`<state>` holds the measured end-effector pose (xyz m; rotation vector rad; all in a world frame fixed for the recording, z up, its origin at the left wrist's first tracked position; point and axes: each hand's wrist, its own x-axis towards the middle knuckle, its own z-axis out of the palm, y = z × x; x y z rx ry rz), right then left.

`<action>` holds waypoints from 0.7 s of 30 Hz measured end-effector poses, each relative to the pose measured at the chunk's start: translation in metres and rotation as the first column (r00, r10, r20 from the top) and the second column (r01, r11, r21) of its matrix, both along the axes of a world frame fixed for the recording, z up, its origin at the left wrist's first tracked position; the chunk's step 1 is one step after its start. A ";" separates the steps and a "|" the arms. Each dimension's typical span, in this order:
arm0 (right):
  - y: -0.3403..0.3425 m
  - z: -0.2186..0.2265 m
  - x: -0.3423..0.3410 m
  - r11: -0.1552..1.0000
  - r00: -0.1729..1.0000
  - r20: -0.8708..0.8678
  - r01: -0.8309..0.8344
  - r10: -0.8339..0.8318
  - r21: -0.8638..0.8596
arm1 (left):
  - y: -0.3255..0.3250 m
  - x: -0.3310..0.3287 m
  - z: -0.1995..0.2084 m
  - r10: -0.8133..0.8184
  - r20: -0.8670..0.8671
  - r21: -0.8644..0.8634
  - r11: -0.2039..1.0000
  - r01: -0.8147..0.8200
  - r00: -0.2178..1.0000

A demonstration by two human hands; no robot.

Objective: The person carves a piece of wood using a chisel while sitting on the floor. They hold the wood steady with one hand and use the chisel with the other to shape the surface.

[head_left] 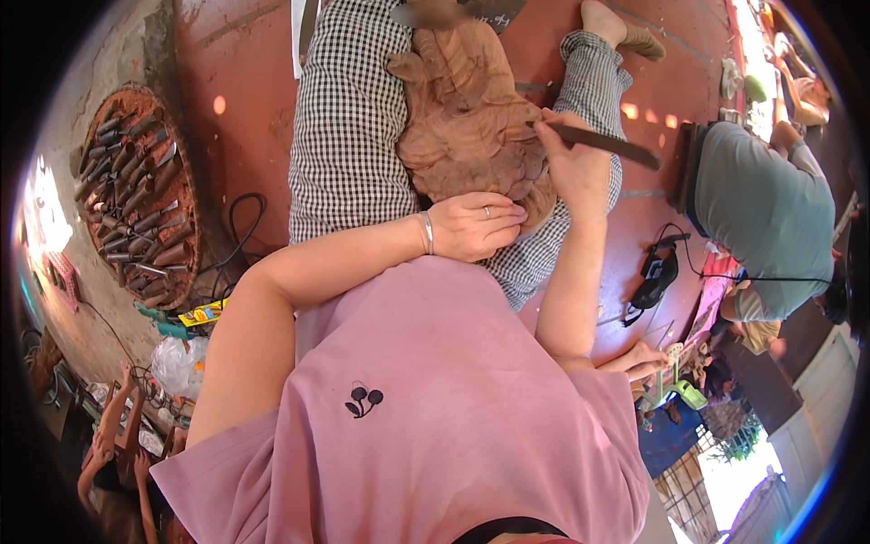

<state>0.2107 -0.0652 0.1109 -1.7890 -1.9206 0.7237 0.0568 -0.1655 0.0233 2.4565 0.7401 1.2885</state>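
Head view: the right hand is clamped around a dark chisel, its tip set against the right edge of the brown wood carving. The left hand, with a ring and a silver bracelet, lies flat with fingers together on the carving's lower edge. The carving rests on the lap, over checked trousers. Far left, a round tray of chisels sits on the red floor; to the right another person in a grey shirt crouches
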 end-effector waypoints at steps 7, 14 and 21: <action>0.013 0.016 0.005 0.988 0.997 0.011 -0.069 0.071 -0.137 | 0.000 0.000 0.003 0.001 0.010 -0.016 1.000 -0.001 1.000; 0.045 0.007 0.028 0.937 0.972 -0.235 -0.069 -0.015 -0.343 | 0.000 0.001 0.003 0.009 0.020 0.004 1.000 -0.009 1.000; 0.057 0.009 0.030 0.909 0.958 -0.111 -0.285 0.263 -0.305 | 0.001 0.002 0.003 0.030 0.031 0.006 1.000 -0.030 0.999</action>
